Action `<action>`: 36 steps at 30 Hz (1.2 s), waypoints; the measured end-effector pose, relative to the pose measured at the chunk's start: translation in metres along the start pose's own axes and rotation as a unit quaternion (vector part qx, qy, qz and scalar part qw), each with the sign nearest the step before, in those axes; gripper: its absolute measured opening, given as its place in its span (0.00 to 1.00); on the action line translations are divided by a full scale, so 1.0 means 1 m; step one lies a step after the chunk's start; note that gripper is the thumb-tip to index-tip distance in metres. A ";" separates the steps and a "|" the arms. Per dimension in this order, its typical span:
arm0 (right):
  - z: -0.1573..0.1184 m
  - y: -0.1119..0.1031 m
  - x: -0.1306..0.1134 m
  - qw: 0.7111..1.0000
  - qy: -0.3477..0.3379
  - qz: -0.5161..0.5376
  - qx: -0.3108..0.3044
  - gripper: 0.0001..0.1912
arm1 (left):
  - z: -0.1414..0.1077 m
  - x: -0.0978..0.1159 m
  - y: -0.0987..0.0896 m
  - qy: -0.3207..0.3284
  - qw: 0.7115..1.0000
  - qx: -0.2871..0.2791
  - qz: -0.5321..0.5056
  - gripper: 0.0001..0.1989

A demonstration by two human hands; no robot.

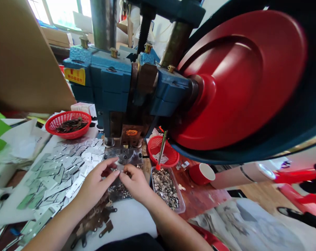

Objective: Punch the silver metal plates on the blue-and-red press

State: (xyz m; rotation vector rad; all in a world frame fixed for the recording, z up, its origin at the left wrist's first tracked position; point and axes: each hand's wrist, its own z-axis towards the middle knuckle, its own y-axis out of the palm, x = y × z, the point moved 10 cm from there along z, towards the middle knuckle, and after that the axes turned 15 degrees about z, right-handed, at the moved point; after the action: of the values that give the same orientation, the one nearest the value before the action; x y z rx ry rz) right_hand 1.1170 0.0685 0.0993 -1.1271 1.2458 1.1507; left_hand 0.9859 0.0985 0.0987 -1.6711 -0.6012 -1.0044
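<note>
My left hand [96,181] reaches to the metal die [109,153] at the foot of a blue press [111,82]. Its thumb and forefinger close in on a small spot at the die's front edge. My right hand [135,181] meets it there from the right, thumb and fingertips bent together almost touching the left thumb. Whatever lies between the fingertips is too small and covered to name. Loose flat metal plates [61,167] lie heaped left of my left hand. Dark brown metal pieces [103,212] are scattered below my wrists.
A large red flywheel [252,87] looms at upper right. Red baskets stand at left [49,123] and right [176,158] of the die. A plastic box of small metal parts [165,188] sits beside my right hand, near a red cup [198,174]. A slim red-ended rod [162,151] leans there.
</note>
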 end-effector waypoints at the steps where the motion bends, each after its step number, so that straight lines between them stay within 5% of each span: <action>1: -0.001 0.004 0.001 1.000 0.011 0.012 -0.018 0.06 | 0.001 0.003 0.000 0.005 1.000 -0.004 0.010 0.23; 6: -0.008 0.018 0.015 0.977 0.081 0.194 -0.045 0.12 | 0.006 -0.010 0.000 -0.050 0.995 0.009 -0.081 0.20; 8: -0.009 0.012 0.017 0.980 0.065 0.188 -0.021 0.13 | 0.005 -0.018 0.001 -0.078 0.988 0.018 -0.132 0.20; 12: -0.016 -0.016 -0.021 0.986 -0.141 -0.065 0.058 0.06 | -0.001 -0.019 0.006 -0.088 0.977 0.003 -0.195 0.17; 15: -0.034 -0.013 -0.055 0.918 -0.320 -0.227 0.056 0.11 | -0.006 -0.012 0.012 -0.082 0.964 -0.023 -0.253 0.18; 18: -0.043 -0.012 -0.065 0.878 -0.374 -0.293 0.058 0.12 | -0.008 -0.011 0.012 -0.078 0.964 -0.030 -0.251 0.20; 22: -0.029 -0.012 -0.056 0.910 -0.311 -0.272 0.019 0.09 | -0.002 0.000 0.001 0.009 0.998 0.003 -0.062 0.13; 26: -0.003 -0.024 -0.041 0.947 -0.222 -0.229 0.048 0.06 | 0.019 0.009 -0.002 0.050 0.992 0.044 0.105 0.13; 32: 0.049 -0.037 -0.019 0.960 -0.160 -0.205 0.100 0.05 | 0.065 0.025 -0.003 0.098 0.974 0.116 0.166 0.13; 36: 0.071 -0.046 -0.003 0.965 -0.125 -0.191 0.132 0.07 | 0.087 0.016 0.001 0.086 0.979 0.108 0.151 0.14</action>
State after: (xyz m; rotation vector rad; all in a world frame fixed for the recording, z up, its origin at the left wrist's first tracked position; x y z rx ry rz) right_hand 1.1696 0.1353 0.1034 -0.9358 0.9049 0.7800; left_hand 1.0235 0.1782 0.1031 -1.4164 -0.3163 -0.8204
